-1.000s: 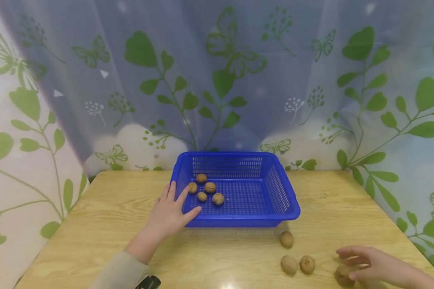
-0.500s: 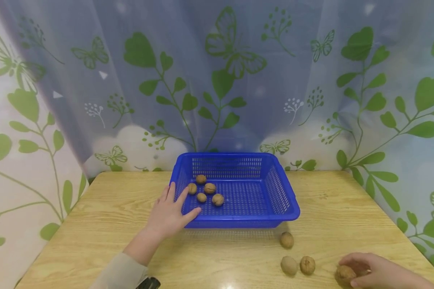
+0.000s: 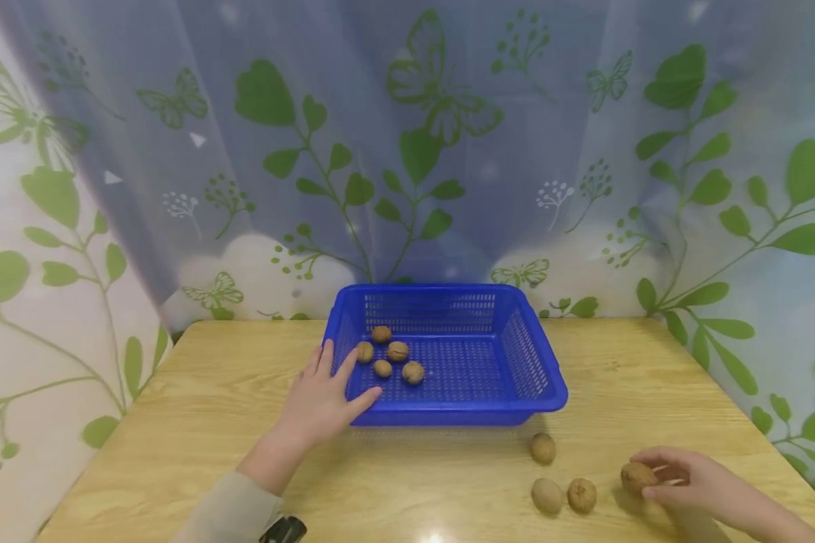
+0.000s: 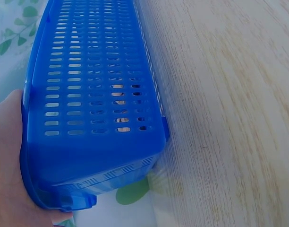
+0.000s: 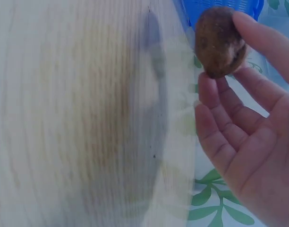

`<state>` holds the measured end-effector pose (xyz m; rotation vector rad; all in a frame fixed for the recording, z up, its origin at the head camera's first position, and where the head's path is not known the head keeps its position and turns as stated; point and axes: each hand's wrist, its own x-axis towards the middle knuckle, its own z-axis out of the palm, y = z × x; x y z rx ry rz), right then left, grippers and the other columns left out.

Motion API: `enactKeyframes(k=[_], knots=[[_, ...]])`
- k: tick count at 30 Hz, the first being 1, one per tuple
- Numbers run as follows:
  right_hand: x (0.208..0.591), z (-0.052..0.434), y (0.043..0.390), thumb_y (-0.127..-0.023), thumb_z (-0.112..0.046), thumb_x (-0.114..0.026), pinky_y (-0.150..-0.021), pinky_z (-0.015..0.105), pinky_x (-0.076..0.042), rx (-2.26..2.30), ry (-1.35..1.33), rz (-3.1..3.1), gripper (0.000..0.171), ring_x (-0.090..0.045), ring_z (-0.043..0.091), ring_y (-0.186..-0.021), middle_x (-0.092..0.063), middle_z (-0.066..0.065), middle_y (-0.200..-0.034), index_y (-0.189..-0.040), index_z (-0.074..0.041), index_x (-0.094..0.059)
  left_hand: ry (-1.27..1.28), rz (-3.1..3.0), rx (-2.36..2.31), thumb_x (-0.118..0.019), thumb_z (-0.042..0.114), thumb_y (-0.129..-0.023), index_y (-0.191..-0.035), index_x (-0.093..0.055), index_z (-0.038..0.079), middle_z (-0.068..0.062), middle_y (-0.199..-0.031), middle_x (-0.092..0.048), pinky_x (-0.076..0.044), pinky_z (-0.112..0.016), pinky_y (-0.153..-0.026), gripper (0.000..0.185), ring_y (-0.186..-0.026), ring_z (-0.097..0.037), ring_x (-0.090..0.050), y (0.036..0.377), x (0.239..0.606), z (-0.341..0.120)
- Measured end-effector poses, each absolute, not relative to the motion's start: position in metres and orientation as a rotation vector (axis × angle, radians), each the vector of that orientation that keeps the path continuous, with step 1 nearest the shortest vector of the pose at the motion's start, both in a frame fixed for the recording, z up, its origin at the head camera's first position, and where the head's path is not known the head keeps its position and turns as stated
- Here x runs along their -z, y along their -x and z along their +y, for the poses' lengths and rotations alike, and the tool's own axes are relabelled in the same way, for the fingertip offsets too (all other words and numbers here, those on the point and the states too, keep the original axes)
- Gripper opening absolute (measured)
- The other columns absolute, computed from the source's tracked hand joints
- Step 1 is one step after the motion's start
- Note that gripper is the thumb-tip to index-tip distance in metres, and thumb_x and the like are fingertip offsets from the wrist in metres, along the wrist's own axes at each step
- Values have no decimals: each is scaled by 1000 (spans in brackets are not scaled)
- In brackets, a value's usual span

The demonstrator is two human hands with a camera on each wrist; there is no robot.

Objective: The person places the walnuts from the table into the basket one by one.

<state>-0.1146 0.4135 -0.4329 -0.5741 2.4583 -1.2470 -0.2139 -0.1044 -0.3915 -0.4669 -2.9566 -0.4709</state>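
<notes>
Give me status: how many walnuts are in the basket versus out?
Five walnuts already lie in the blue basket, which the left hand steadies at its near corner. The right hand pinches one walnut, lifted off the table. Three more are left on the table.

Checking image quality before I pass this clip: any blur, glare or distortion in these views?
Head view: sharp, wide-angle bowing at the edges, a small glare spot on the pale wooden table. Left wrist view: clear, the blue perforated plastic basket fills it. Right wrist view: tabletop smeared and hazy, only the brown walnut in the right hand reads well.
</notes>
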Motion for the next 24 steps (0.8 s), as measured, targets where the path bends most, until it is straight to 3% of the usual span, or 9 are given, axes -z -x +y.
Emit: enactKeyframes(k=[4, 9, 11, 16, 24], knots=[[431, 408, 115, -92, -9, -58, -70, 24, -51, 1212, 533, 2538, 35, -53, -8, -92, -58, -19, -110, -118, 13, -52, 474, -2973, 474, -38, 69, -87, -148, -28, 14, -29, -150, -11, -20, -61, -103, 83, -137, -44, -8, 214, 393, -104], [426, 397, 115, -91, -20, -61, -70, 24, -51, 1143, 394, 2629, 44, -52, -8, -90, -58, 19, -117, -122, 10, -51, 470, -2976, 473, -36, 71, -86, -148, -28, 15, -29, -150, -10, -21, -62, -102, 84, -137, -44, -8, 215, 396, -104], [425, 393, 115, -91, -21, -61, -70, 25, -51, 1130, 360, 2667, 46, -52, -8, -89, -57, 24, -117, -123, 9, -51, 469, -2971, 473, -36, 71, -86, -148, -28, 15, -29, -150, -10, -21, -62, -102, 85, -137, -44, -7, 216, 397, -105], [422, 386, 115, -92, -21, -60, -72, 24, -50, 1114, 343, 2743, 43, -52, -7, -91, -59, 19, -115, -124, 7, -52, 467, -2959, 464, -35, 72, -85, -147, -30, 14, -29, -150, -11, -22, -62, -102, 86, -137, -44, -8, 217, 398, -105], [418, 384, 116, -94, -21, -57, -72, 30, -52, 1243, 213, 2672, 50, -53, -6, -91, -55, 24, -120, -131, 10, -44, 462, -2959, 462, -33, 74, -84, -148, -30, 15, -28, -150, -11, -22, -62, -102, 87, -137, -43, -8, 220, 397, -104]])
